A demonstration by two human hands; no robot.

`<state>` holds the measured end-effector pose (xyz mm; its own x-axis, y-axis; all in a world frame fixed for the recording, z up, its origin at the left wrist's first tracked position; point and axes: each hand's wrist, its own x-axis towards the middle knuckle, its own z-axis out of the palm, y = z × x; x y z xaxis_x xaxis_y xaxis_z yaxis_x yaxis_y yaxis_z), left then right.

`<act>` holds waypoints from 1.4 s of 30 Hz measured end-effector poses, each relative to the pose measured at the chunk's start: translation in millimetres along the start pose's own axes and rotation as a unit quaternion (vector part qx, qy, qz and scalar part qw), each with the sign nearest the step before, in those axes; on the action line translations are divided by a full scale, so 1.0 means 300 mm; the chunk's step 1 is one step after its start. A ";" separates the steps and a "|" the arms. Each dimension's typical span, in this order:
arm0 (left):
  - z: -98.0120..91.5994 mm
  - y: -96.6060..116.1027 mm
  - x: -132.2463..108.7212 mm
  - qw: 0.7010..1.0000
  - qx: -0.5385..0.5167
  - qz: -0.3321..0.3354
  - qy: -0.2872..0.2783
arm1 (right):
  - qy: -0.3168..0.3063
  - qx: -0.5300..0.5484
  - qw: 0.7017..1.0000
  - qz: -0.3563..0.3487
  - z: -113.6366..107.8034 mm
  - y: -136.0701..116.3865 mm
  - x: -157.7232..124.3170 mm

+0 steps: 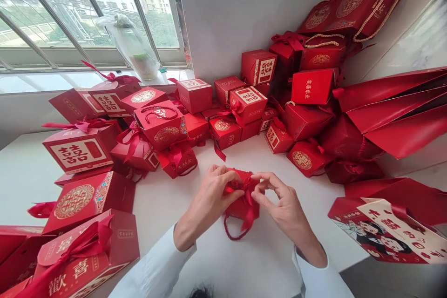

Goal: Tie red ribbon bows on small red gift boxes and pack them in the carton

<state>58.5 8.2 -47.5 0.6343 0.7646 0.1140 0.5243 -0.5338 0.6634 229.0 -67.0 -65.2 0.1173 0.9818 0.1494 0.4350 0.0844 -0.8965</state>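
Observation:
A small red gift box (pixel 243 208) lies on the white table in front of me, with a red satin ribbon (pixel 240 187) tied across its top. A red cord handle (pixel 235 233) loops down from it toward me. My left hand (pixel 213 191) grips the ribbon at the box's left side, its fingers covering part of the knot. From the right, my right hand (pixel 279 200) reaches in with thumb and forefinger curved, their tips at the ribbon. Both hands hide much of the box top.
Several red gift boxes (pixel 160 125) and red paper bags (pixel 394 111) are heaped in a curved bank around the far side of the white table (pixel 279 247). More boxes (pixel 80 251) stand at the left. A window (pixel 94 9) and a plastic bag (pixel 129 46) are behind them.

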 end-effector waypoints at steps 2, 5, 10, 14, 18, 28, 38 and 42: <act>0.002 0.000 0.002 1.000 -0.005 -0.009 -0.007 | 0.050 -0.020 0.999 -0.009 -0.019 0.017 0.015; 0.004 -0.003 0.007 1.000 -0.017 -0.018 -0.014 | 0.058 -0.056 0.996 -0.044 -0.048 0.044 0.052; 0.003 -0.016 0.014 0.999 -0.039 -0.020 -0.016 | -0.040 -0.102 0.989 -0.103 -0.078 0.045 0.127; 0.002 -0.026 0.015 0.999 -0.044 -0.019 -0.017 | -0.123 -0.118 0.977 -0.130 -0.080 0.029 0.174; -0.001 -0.029 0.015 0.998 -0.060 -0.024 -0.028 | -0.131 -0.137 0.969 -0.160 -0.075 0.020 0.194; 0.040 -0.016 0.034 0.981 -0.159 -0.092 0.056 | -0.009 -0.077 0.963 -0.258 -0.020 0.047 0.177; 0.060 -0.025 0.042 0.885 -0.419 -0.186 0.080 | 0.097 -0.050 0.975 -0.194 0.029 0.086 0.160; 0.076 -0.016 0.043 0.851 -0.466 -0.208 0.122 | 0.060 -0.061 0.978 -0.192 0.014 0.068 0.152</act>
<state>77.2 12.4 -66.2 0.3073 0.9303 -0.2001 -0.0757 0.2335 0.9694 239.3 -19.7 -78.4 0.0250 0.8540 0.5197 0.5695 0.4151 -0.7095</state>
